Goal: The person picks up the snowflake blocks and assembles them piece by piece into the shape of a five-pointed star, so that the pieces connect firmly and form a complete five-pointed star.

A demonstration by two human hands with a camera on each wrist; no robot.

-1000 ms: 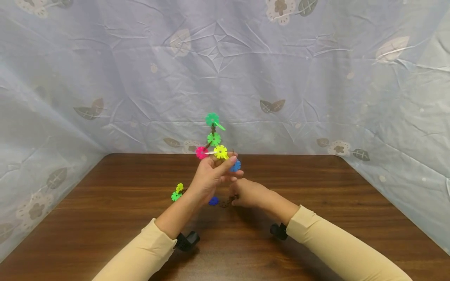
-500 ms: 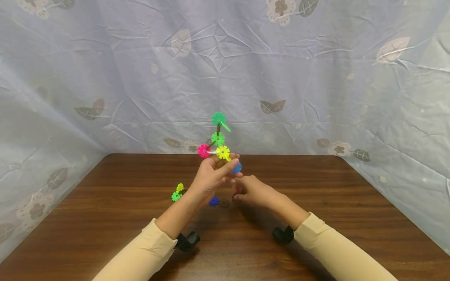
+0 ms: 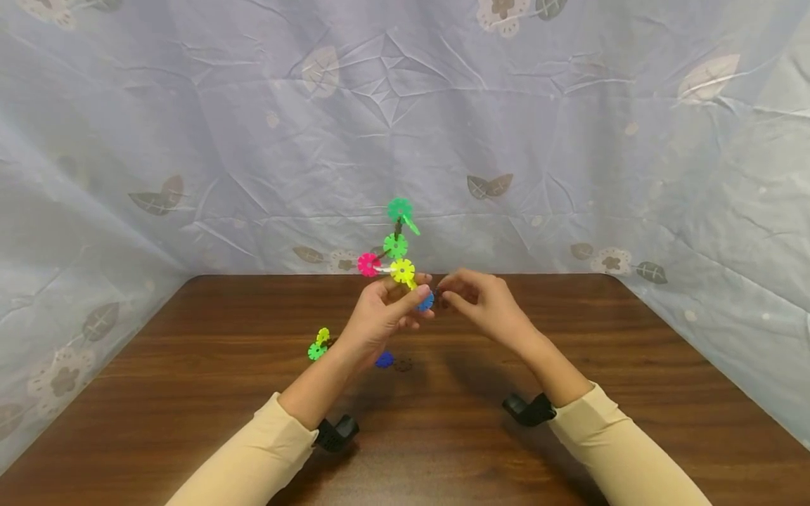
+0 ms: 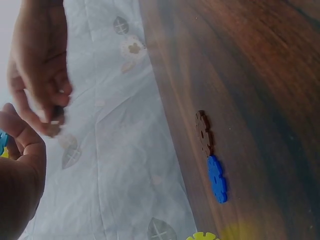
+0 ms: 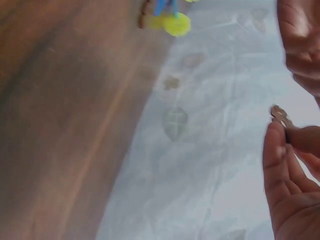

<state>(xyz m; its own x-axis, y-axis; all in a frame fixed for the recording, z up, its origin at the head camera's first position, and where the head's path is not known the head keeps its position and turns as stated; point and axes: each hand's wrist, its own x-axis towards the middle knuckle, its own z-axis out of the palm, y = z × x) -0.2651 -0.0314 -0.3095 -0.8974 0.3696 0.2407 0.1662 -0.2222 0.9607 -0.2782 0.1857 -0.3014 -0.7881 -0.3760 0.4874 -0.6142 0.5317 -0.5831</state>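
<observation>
My left hand [image 3: 375, 316] is raised over the table and pinches a light blue notched disc [image 3: 427, 301] between thumb and fingers. That disc belongs to a joined chain of flower-shaped interlocking discs. Upward in the chain come a yellow disc [image 3: 402, 270], a pink disc [image 3: 369, 264], a green disc [image 3: 395, 246] and a teal-green disc [image 3: 399, 209], with brown and clear-looking ones edge-on between. Just right of the blue disc, my right hand [image 3: 490, 306] pinches a small brown disc [image 5: 280, 115] by fingertips and thumb. Whether the two discs touch, I cannot tell.
On the wooden table [image 3: 221, 393] lie a dark blue disc [image 3: 384, 360] and a brown disc [image 3: 403, 364] side by side. Farther left stand a green disc [image 3: 317, 351] and a yellow disc [image 3: 323, 335] close together. A patterned curtain [image 3: 285, 161] surrounds the table's back and sides.
From the tabletop, my right hand has risen with the brown disc to beside the light blue disc. My left hand stays nearly still, while the chain's top has tipped slightly right.
</observation>
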